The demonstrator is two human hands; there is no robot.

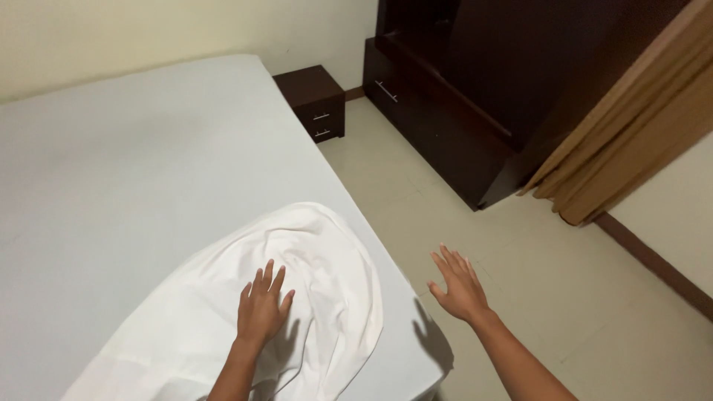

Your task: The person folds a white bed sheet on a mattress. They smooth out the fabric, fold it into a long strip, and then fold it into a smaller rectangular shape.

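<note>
Obs., bedside, standing position. A white sheet lies loosely bunched on the near corner of the bed, which carries a smooth pale cover. The sheet's rounded, folded end sits toward the bed's middle-right; the rest spreads back toward the person and out of view at the bottom edge.

Left hand: flat, palm down, fingers spread wide, resting on the sheet near its middle. It grips nothing; the cloth under it looks pressed, not pinched.

Right hand: open, fingers splayed, held in the air past the bed's right edge, over the tiled floor. It touches nothing. Its shadow falls on the bed corner just beside it.

Key relation: the sheet lies directly under the left hand and to the left of the right hand, with the bed edge between the right hand and the cloth. The left hand is plainly the nearer one. The sheet's long axis runs diagonally, from the lower left by the person up to the rounded end at upper right, so it points roughly toward the nightstand.

Surroundings: a dark wooden nightstand stands at the bed's far corner against the wall, a dark cabinet lies beyond it, and a tan curtain hangs at right.
</note>
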